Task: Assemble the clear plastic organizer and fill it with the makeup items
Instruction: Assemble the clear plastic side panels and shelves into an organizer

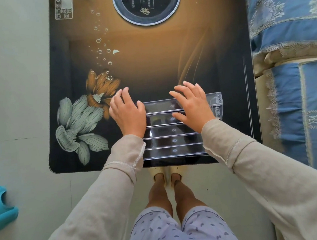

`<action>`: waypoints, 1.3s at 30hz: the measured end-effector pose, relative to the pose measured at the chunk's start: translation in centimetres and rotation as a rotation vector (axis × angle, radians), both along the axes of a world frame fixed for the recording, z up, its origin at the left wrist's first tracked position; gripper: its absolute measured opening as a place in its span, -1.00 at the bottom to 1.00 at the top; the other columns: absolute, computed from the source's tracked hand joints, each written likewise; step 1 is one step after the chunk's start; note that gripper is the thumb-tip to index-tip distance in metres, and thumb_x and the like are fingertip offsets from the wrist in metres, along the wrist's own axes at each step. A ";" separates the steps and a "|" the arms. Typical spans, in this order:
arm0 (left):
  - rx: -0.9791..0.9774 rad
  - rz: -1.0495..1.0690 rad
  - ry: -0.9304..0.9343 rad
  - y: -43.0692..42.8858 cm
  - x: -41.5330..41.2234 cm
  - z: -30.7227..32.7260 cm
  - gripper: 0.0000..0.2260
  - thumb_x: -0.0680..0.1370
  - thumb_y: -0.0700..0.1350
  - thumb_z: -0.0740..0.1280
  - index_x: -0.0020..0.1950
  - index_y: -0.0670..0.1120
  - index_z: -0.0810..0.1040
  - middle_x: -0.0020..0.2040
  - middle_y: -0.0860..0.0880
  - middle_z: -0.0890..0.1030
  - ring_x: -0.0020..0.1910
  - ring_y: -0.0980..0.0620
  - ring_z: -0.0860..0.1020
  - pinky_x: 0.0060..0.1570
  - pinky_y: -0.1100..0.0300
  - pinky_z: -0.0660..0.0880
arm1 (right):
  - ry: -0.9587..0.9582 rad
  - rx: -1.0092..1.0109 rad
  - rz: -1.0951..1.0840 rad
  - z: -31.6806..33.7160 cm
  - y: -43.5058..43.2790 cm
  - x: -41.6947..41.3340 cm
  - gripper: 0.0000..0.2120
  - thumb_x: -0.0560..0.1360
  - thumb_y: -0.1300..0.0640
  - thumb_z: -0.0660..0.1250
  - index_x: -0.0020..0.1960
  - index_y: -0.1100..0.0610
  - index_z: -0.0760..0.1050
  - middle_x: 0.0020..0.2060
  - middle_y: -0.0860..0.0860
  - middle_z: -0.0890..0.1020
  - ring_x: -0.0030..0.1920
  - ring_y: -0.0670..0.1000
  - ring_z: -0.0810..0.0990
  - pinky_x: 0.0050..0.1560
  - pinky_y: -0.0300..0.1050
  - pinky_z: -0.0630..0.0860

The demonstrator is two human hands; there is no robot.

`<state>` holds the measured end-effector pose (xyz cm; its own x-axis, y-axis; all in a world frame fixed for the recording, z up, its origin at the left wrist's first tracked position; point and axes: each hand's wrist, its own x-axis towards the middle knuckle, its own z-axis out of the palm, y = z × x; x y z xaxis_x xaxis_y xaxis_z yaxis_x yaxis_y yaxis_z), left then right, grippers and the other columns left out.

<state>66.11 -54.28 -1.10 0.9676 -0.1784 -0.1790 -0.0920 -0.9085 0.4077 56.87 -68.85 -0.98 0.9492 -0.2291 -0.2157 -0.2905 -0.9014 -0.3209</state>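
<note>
- Glossy glass-topped table (150, 68), dark at the edges and amber in the middle, printed with flowers and bubbles; pale floor (17, 92) around it.
- Left hand (128, 113): fingers straight and spread, palm down over the left end of the clear plastic organizer (174, 140); nothing gripped.
- Right hand (192, 106): same posture, fingers splayed, laid across the organizer's far right rows. Cannot tell whether either palm bears down or only touches.
- Hands are apart, one toward each end of the organizer, with its middle bare between them.
- Organizer sits at the near edge of the table, between the two sleeves. It has five long shallow troughs in stepped rows with thin upright walls, and an end panel (215, 102) shows at its far right corner. Troughs look empty; no makeup items in view.
- Handling (judgement): hard, thin moulded plastic. Light and stiff, probably brittle at the clip joints. Smooth plastic on a glossy top should slide readily.
- Best hold (judgement): the two short ends, thumbs on the end walls, not the thin dividers; press evenly over the joints.
- Beyond the organizer: round black hob plate (147, 6) with a pale ring; printed control panel (63, 6) to its far left.
- Right of the organizer, off the table: blue patterned bedding (287, 36), lace-trimmed, soft folds.
- Left of the organizer and nearer, on the floor: turquoise plastic object (1, 207), cut off by the frame edge.
</note>
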 end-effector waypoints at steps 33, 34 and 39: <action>0.117 -1.001 0.027 -13.5 -5.9 -1.8 -0.58 0.59 0.05 0.16 0.41 -0.06 0.26 0.28 -0.09 0.49 0.23 -0.09 0.48 0.24 0.06 0.41 | 0.054 0.540 -0.904 -1.0 -4.0 -6.9 -0.62 0.59 0.20 0.14 0.40 0.09 0.33 0.20 0.14 0.58 0.21 0.14 0.55 0.25 0.01 0.46; 0.129 -1.001 0.040 -13.6 -5.8 -1.9 -0.57 0.59 0.05 0.16 0.42 -0.06 0.25 0.29 -0.09 0.49 0.24 -0.09 0.48 0.25 0.05 0.40 | 0.054 0.539 -0.900 -1.0 -4.0 -6.9 -0.62 0.59 0.20 0.15 0.40 0.08 0.33 0.20 0.14 0.58 0.20 0.13 0.56 0.25 0.01 0.46; 0.122 -0.992 0.056 -13.5 -5.8 -2.4 -0.58 0.59 0.03 0.16 0.42 -0.04 0.24 0.29 -0.08 0.48 0.24 -0.09 0.47 0.29 0.05 0.35 | 0.052 0.523 -0.887 -1.2 -4.0 -6.9 -0.62 0.59 0.20 0.15 0.39 0.08 0.34 0.19 0.13 0.59 0.20 0.13 0.56 0.24 0.01 0.47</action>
